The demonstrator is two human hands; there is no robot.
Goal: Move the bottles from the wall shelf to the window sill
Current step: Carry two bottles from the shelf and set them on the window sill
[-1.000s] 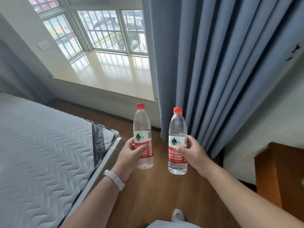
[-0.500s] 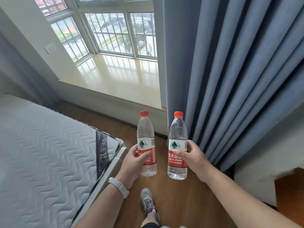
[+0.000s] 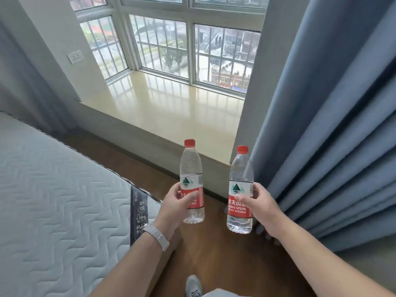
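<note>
I hold two clear water bottles with red caps and red-and-white labels, both upright over the wooden floor. My left hand (image 3: 175,205) grips the left bottle (image 3: 191,168) around its label. My right hand (image 3: 260,207) grips the right bottle (image 3: 241,174) the same way. The glossy cream window sill (image 3: 162,112) lies just ahead and a little below the bottle caps, with nothing standing on it. The wall shelf is out of view.
A white quilted mattress (image 3: 53,202) fills the left side, its corner close to my left wrist. Blue curtains (image 3: 332,136) hang at the right, near the right bottle. A barred window (image 3: 190,46) backs the sill. A wall socket (image 3: 75,57) sits at left. My shoe (image 3: 194,286) shows below.
I have stepped closer to the window: the sill looms larger and nearer. Both bottles stay upright in my hands, now spread slightly further apart. The wooden cabinet at right has left the view.
</note>
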